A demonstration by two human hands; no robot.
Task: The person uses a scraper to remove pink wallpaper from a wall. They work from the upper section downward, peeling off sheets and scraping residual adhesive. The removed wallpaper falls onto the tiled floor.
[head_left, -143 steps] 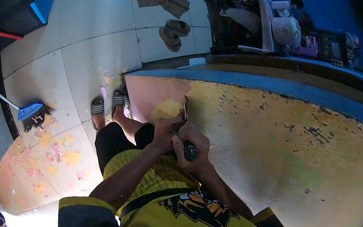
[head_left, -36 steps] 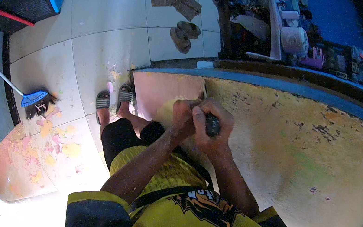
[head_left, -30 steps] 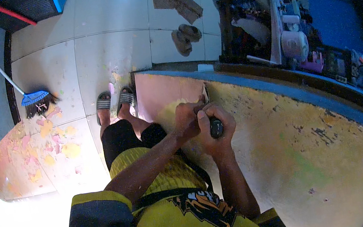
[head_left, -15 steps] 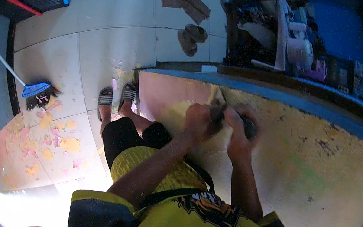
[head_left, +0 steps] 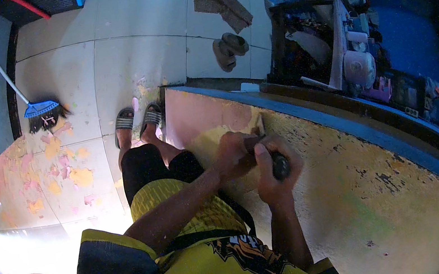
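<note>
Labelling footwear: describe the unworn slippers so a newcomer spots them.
Find the yellow wall; above its blue edge in the picture lies a brown mat. Just below the mat sit the slippers, brown, unstriped and empty; the striped pair is on feet.

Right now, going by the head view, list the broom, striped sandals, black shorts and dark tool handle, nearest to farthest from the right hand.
1. Dark tool handle: gripped in the right hand.
2. Black shorts: to the left.
3. Striped sandals: on the feet, ahead and left.
4. Broom: far left, beyond the sandals.
</note>
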